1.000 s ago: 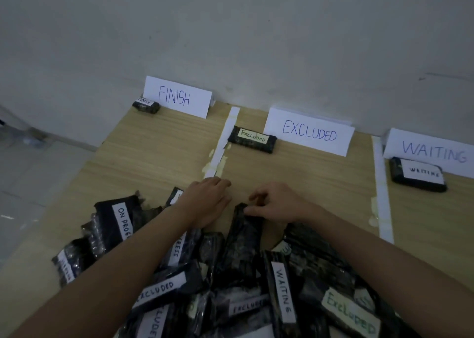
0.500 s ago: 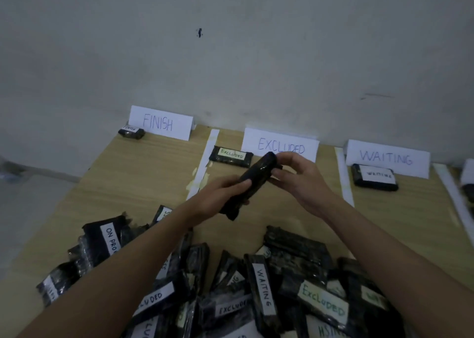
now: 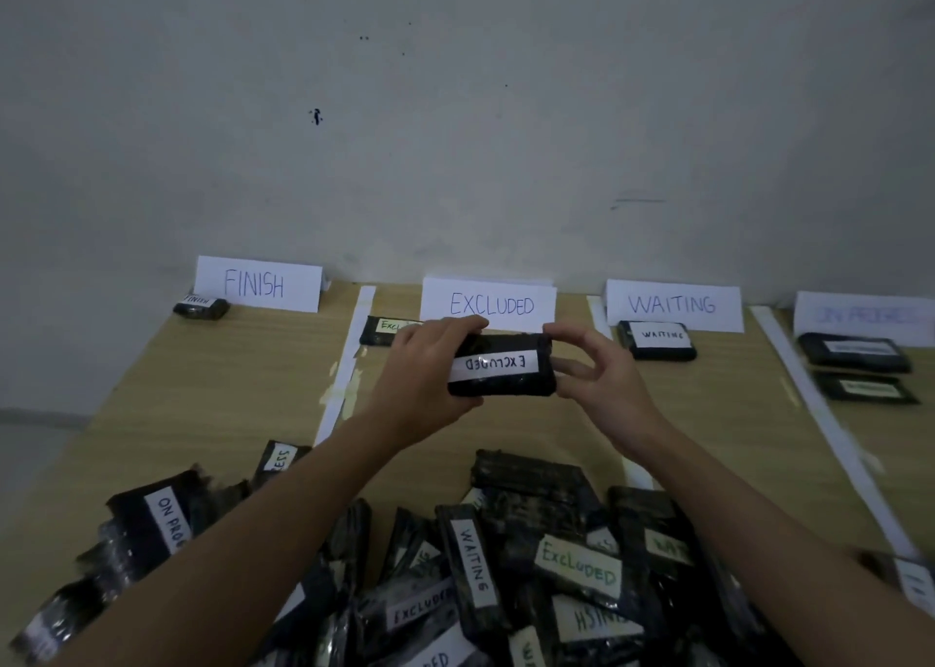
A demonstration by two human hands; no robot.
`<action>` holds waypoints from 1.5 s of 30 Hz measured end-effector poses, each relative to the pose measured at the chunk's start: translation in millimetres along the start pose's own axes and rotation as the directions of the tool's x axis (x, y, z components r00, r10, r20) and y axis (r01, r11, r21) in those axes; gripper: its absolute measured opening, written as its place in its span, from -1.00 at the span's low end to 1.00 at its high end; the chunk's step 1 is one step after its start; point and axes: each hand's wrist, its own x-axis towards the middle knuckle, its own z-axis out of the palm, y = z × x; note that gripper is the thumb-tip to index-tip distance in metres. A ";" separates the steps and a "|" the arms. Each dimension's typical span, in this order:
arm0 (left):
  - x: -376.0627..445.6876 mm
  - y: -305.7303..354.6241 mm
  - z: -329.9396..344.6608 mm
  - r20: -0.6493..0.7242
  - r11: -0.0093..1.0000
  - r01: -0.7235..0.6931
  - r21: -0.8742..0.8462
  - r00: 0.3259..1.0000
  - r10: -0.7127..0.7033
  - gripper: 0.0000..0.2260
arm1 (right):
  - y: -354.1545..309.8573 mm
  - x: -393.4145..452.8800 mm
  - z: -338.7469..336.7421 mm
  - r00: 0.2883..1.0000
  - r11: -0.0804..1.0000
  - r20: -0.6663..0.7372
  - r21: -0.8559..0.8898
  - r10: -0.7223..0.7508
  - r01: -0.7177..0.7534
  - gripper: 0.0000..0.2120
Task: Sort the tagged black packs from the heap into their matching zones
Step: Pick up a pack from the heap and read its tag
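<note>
I hold one black pack [image 3: 501, 365] up over the middle of the table, its white tag reading EXCLUDED upside down. My left hand [image 3: 425, 378] grips its left end, and my right hand [image 3: 599, 378] pinches its right end with thumb and fingertips. Behind it stands the EXCLUDED sign [image 3: 490, 304], with one EXCLUDED pack [image 3: 385, 331] lying in that zone, partly hidden by my left hand. The heap of tagged black packs [image 3: 506, 565] fills the near side of the table.
Signs stand along the wall: FINISH [image 3: 258, 283], WAITING [image 3: 673, 305] and a blurred ON PROGRESS [image 3: 865, 314]. One pack [image 3: 201, 307] lies by FINISH, one [image 3: 657, 341] by WAITING, two [image 3: 855, 352] at the far right. White tape strips [image 3: 344, 362] divide the wooden table [image 3: 227, 388].
The pack I picked from the heap has been lifted higher and turned flat, so its EXCLUDED tag now faces me. Both hands now hold its ends.
</note>
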 end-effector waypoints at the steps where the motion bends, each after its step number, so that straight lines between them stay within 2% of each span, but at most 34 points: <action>1: 0.0 2.3 1.8 -0.009 1.000 -0.005 0.002 1.000 0.005 -0.33 | 0.8 -3.0 0.4 0.999 1.000 -0.031 -0.024 -0.007 0.006 -0.47; 3: -0.1 8.2 6.9 -0.050 0.999 0.030 -0.022 0.998 -0.031 -0.33 | 5.8 -8.6 3.7 0.990 1.000 -0.143 -0.022 0.000 -0.003 -0.48; 6: 0.2 22.4 18.3 -0.118 0.991 0.113 -0.071 0.986 -0.121 -0.38 | 10.7 -17.8 17.0 0.941 0.967 -0.298 0.240 0.160 -0.088 -0.60; 9: 0.3 40.6 30.3 -0.172 0.977 0.183 -0.112 0.964 -0.200 -0.46 | 12.2 -23.2 27.1 0.919 0.875 -0.270 0.465 0.287 -0.136 -0.69; 13: -8.0 48.4 38.8 -0.064 0.946 0.238 -0.219 0.964 -0.257 -0.40 | 12.8 -20.3 24.2 0.899 0.864 -0.314 0.488 0.305 -0.123 -0.78; 16: -20.4 44.4 38.6 0.056 0.929 0.205 -0.307 0.979 -0.198 -0.34 | 14.5 -9.9 21.3 0.895 0.907 -0.346 0.400 0.280 -0.129 -0.79; 18: -28.0 40.0 36.2 0.126 0.917 0.186 -0.354 0.981 -0.150 -0.34 | 17.0 0.5 22.7 0.920 0.943 -0.312 0.301 0.238 -0.142 -0.79; 22: -38.0 23.3 30.8 0.256 0.879 0.216 -0.424 0.960 -0.113 -0.33 | 20.1 21.9 29.3 0.982 0.994 -0.152 -0.011 0.109 -0.112 -0.68; 26: -48.2 -4.5 29.1 0.371 0.878 0.300 -0.374 0.916 -0.155 -0.39 | 25.2 48.0 34.5 0.996 0.954 -0.001 -0.290 0.084 -0.080 -0.53; 28: -51.6 -20.4 28.5 0.426 0.903 0.328 -0.278 0.884 -0.190 -0.43 | 31.3 63.1 40.1 0.995 0.891 0.053 -0.451 0.085 -0.052 -0.43; 30: -54.4 -36.8 27.9 0.453 0.921 0.339 -0.190 0.863 -0.225 -0.47 | 37.7 78.7 47.6 0.994 0.778 0.099 -0.627 0.039 0.031 -0.37; 32: -56.4 -52.0 27.1 0.464 0.943 0.318 -0.102 0.853 -0.237 -0.50 | 44.7 95.0 53.8 0.986 0.644 0.166 -0.753 -0.012 0.134 -0.45; 34: -56.5 -65.5 27.5 0.488 0.955 0.295 -0.016 0.836 -0.250 -0.50 | 51.1 110.3 57.7 0.972 0.473 0.235 -0.856 -0.005 0.210 -0.49; 36: -53.8 -74.8 28.7 0.501 0.960 0.278 0.045 0.825 -0.262 -0.45 | 57.0 123.8 60.2 0.964 0.354 0.266 -0.902 0.002 0.248 -0.49; 40: -43.4 -82.1 34.0 0.508 0.970 0.231 0.076 0.828 -0.237 -0.55 | 68.6 143.2 64.0 0.953 0.241 0.303 -0.926 0.017 0.291 -0.47; 45: -36.8 -83.0 39.4 0.528 0.973 0.208 0.102 0.818 -0.230 -0.57 | 81.4 150.5 60.6 0.942 0.206 0.322 -0.932 0.095 0.298 -0.42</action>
